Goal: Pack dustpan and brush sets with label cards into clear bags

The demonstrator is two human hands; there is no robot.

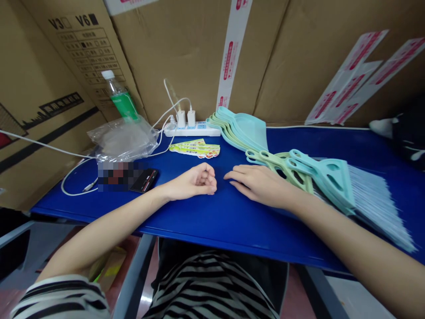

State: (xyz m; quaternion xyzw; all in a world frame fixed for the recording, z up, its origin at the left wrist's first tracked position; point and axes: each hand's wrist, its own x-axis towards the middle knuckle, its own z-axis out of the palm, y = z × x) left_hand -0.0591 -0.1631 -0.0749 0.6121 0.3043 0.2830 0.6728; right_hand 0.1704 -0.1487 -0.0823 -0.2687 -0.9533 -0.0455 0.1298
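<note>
My left hand (194, 182) rests on its side on the blue tabletop (199, 217), its fingers curled in towards the thumb with nothing visible in them. Palm down, my right hand (257, 182) lies on the table with fingers stretched out, holding nothing. Close beside the right hand are several small brooms with green handles (277, 161) and light blue heads (335, 177); their pale bristles (378, 199) point right. Behind them stands a nested stack of light blue and green dustpans (247, 128). Flat printed labels (195, 148) lie beyond my left hand.
A white power strip (199, 129) with plugged-in chargers sits at the back, its cables running left. A clear plastic bag (124, 139), a green-labelled bottle (122, 99) and a black card-like item (145, 180) are on the left. Large cardboard boxes (189, 48) wall the back.
</note>
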